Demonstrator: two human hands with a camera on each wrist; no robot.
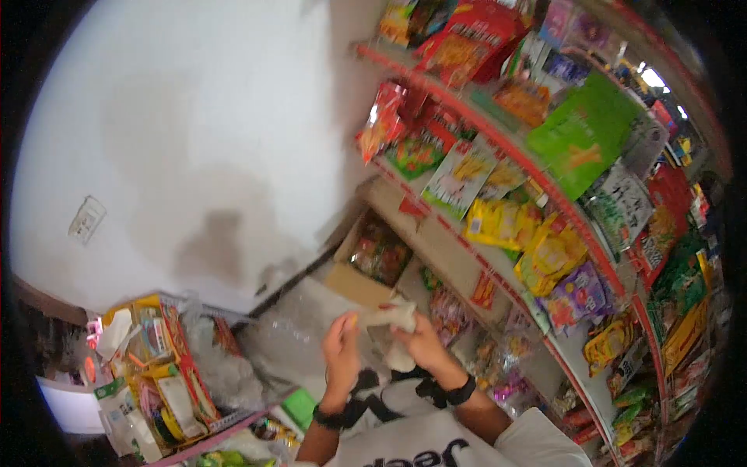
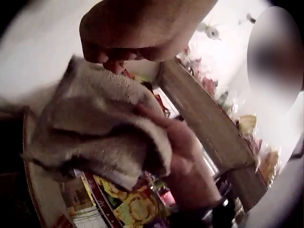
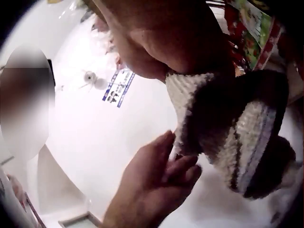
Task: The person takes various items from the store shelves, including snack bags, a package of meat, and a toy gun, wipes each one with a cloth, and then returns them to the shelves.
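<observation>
While 2 hands [image 1: 342, 354] [image 1: 428, 345] grip a cloth [image 2: 95, 109], folds hide some fingertips; shelved packets [image 1: 552, 253] blur.

The cloth [image 1: 398, 317] is between left hand [image 1: 342, 352] and right hand [image 1: 426, 342]; shelves [image 1: 416, 76] with packets [image 1: 580, 144] stand right, wall [image 1: 194, 101] ahead to the left, box [image 1: 356, 285] ahead.

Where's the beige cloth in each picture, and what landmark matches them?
Head: beige cloth low, near centre.
Left wrist: beige cloth left of centre.
Right wrist: beige cloth right of centre.
Shared landmark: left hand, respectively left of, above and below-left of it.
</observation>
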